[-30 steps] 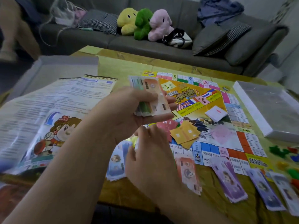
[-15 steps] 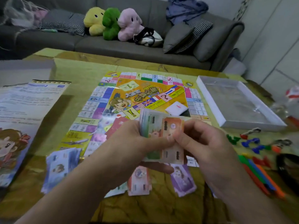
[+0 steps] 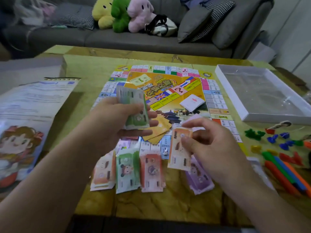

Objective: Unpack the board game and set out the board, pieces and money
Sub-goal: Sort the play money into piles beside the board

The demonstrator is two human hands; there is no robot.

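The game board [image 3: 170, 91] lies unfolded in the middle of the table. My left hand [image 3: 117, 121] grips a stack of play money [image 3: 134, 110] with a green note on top, above the board's near edge. My right hand [image 3: 212, 145] pinches a single orange note [image 3: 179, 152] just right of it. Piles of notes lie in a row at the near edge: orange [image 3: 102, 172], green [image 3: 127, 172], red [image 3: 152, 172] and purple [image 3: 199, 179]. Yellow cards [image 3: 158, 132] and a white card deck [image 3: 191, 102] rest on the board. Coloured plastic pieces [image 3: 276, 140] lie at the right.
An empty white box tray [image 3: 239, 108] sits at the far right. The rules sheet [image 3: 30, 118] and a grey box part [image 3: 30, 71] are on the left. Coloured sticks [image 3: 286, 172] lie at the near right. A sofa with plush toys [image 3: 121, 14] stands behind the table.
My right hand has drawn the orange note off the stack and carried it down and right. The stack in my left hand now shows a green note on top. The camera view shifted.
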